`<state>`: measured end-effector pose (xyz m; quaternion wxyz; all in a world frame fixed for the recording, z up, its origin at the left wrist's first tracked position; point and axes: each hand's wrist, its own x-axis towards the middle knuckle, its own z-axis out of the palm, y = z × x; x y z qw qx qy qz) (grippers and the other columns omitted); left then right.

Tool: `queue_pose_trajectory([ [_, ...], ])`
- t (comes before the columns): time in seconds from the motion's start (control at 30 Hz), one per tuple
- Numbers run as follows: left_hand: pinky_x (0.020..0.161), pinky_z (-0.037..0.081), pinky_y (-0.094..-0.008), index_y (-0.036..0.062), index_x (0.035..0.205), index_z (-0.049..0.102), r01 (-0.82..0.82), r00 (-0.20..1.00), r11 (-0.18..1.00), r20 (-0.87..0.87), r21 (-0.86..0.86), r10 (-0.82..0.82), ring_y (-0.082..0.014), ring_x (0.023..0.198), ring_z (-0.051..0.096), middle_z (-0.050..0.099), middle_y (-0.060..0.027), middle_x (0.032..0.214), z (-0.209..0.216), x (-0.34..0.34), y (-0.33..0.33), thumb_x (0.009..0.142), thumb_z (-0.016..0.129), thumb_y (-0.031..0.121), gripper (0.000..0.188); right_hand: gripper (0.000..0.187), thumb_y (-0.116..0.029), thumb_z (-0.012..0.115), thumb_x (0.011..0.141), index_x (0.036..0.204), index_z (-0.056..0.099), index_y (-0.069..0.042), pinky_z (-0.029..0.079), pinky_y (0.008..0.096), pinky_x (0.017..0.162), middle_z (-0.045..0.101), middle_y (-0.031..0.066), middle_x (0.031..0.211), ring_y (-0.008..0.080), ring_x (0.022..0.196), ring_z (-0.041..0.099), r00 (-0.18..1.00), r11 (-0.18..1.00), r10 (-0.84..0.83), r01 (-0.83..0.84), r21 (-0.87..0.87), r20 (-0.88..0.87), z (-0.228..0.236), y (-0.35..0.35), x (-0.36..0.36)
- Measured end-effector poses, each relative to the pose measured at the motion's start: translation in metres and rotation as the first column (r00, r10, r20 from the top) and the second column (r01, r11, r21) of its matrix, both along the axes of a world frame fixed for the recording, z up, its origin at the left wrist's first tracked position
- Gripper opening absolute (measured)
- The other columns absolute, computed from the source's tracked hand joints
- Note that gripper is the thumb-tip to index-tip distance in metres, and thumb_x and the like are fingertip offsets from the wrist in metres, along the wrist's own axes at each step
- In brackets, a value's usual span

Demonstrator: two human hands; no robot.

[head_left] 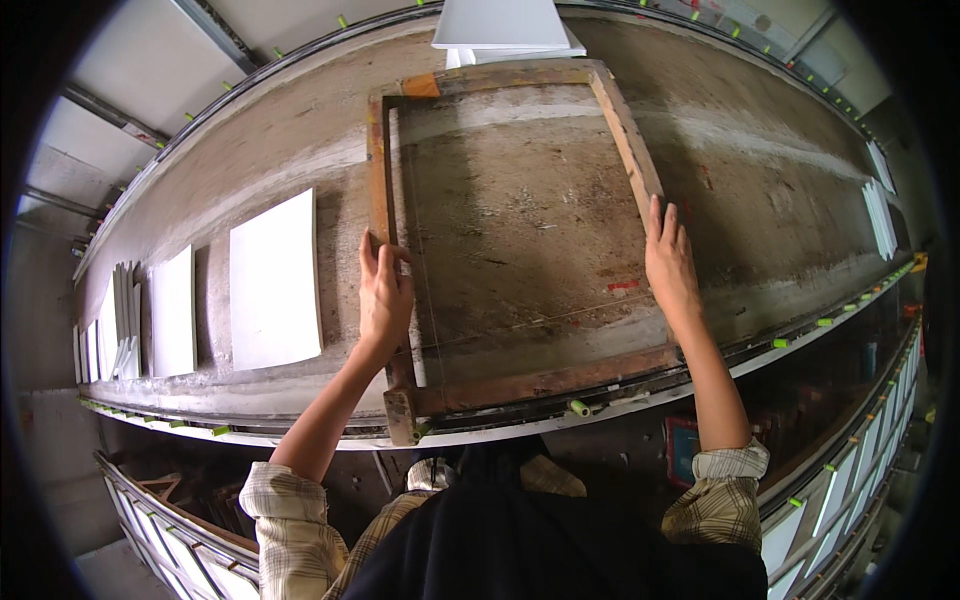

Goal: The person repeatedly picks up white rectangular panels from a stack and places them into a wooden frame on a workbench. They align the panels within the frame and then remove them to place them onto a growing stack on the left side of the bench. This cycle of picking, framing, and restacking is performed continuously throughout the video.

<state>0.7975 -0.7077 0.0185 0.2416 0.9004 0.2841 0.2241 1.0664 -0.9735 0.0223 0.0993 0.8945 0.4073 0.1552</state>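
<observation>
A large wooden screen frame (625,130), worn and stained, is in front of me over the long brown table (780,240). My left hand (384,295) is closed around its left bar. On the right bar, the fingers of my right hand (670,262) are wrapped over the wood, partly hiding it. A strip of orange tape (420,86) covers part of the far bar near the left corner. The frame's near left corner reaches the table's front edge. The tabletop shows through the middle; whether a fine mesh spans it, I cannot tell.
White sheets (275,280) lie on the table to the left, with a stack of white panels (500,25) beyond the frame. More white pieces (879,220) lie far right. Small green clips (780,343) line the edge rails. Racks (850,490) stand below on both sides.
</observation>
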Motion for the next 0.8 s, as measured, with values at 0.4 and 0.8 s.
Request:
queue_pose_trajectory([
  [0.4, 0.086, 0.043, -0.048, 0.0038, 0.115, 0.04, 0.184, 0.983, 0.909, 0.08, -0.374, -0.166, -0.0489, 0.109, 0.043, 0.047, -0.0277, 0.116, 0.019, -0.048, 0.005, 0.084, 0.043, 0.001, 0.031, 0.063, -0.009, 0.05, 0.087, 0.14, 0.017, -0.007, 0.03, 0.045, 0.102, 0.021, 0.0272, 0.14, 0.0433, 0.124, 0.032, 0.963, 0.993, -0.113, 0.114, -0.011, -0.246, 0.038, 0.032, -0.029],
  [0.8, 0.101, 0.032, -0.0298, 0.0032, 0.12, 0.044, -0.042, 0.814, 0.877, 0.492, -0.48, 0.308, -0.0165, 0.119, 0.045, 0.053, -0.0094, 0.119, 0.119, -0.404, 0.219, 0.09, 0.049, 0.005, 0.03, 0.03, -0.01, 0.051, 0.088, 0.117, 0.052, -0.001, 0.048, 0.0333, 0.082, 0.061, 0.0172, 0.107, 0.0246, 0.094, 0.062, 0.047, 0.552, 0.714, -0.652, 0.52, -0.699, 0.184, 0.355, -0.359],
])
